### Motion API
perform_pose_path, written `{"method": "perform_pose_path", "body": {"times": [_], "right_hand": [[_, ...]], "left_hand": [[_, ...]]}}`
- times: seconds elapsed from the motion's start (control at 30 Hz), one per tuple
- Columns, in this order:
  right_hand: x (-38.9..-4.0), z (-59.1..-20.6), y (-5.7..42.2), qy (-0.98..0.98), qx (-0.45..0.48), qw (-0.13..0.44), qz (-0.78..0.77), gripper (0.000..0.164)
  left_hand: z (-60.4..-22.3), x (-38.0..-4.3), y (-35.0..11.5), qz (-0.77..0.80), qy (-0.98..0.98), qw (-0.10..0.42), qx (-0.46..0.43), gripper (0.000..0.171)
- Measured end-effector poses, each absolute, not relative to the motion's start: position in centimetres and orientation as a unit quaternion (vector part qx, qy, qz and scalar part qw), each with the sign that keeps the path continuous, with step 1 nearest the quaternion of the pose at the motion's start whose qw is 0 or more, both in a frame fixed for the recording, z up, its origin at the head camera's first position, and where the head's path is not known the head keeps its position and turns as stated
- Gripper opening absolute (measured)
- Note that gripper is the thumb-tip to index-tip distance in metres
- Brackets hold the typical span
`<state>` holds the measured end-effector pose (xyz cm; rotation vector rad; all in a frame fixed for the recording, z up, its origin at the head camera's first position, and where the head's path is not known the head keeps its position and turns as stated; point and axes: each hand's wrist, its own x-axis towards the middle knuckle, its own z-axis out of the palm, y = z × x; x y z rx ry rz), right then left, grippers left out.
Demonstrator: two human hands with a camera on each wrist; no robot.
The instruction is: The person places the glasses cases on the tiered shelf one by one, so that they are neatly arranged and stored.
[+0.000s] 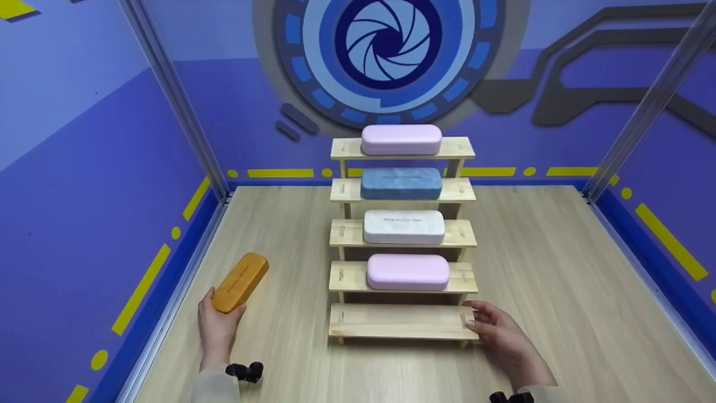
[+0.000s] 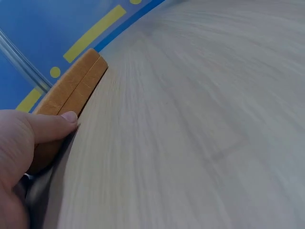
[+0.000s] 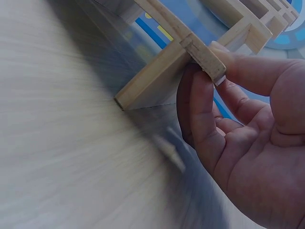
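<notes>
My left hand [image 1: 218, 324] grips the near end of an orange glasses case [image 1: 240, 282], left of the stand. In the left wrist view the thumb lies along the side of this case [image 2: 78, 83], low over the table. My right hand [image 1: 506, 336] pinches the right end of the lowest step of a wooden tiered stand [image 1: 403, 322]. The right wrist view has the thumb above that board [image 3: 202, 57] and fingers beneath it. On the higher steps lie a pink case [image 1: 408, 272], a white case [image 1: 404, 226], a blue case [image 1: 401, 183] and another pink case [image 1: 401, 140].
The stand rests on a light wood-grain table [image 1: 559, 280]. Blue and purple printed panels [image 1: 224, 112] enclose the back and sides, joined by metal corner posts [image 1: 173, 95]. A black wrist strap [image 1: 244, 371] sits on the left sleeve.
</notes>
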<state>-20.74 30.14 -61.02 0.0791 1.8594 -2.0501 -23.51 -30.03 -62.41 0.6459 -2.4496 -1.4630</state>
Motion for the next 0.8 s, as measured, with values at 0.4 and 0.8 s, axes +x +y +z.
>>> {"method": "perform_pose_path", "body": {"times": [0.4, 0.8], "right_hand": [[-20.7, -60.9, 30.2, 0.66, 0.019, 0.19, -0.726, 0.066], [-20.6, -61.1, 30.2, 0.656, 0.012, 0.187, -0.731, 0.064]], "left_hand": [[-62.0, -22.8, -29.4, -0.538, -0.803, 0.132, 0.221, 0.092], [-60.1, -22.0, -28.4, -0.572, -0.78, 0.144, 0.207, 0.091]]}}
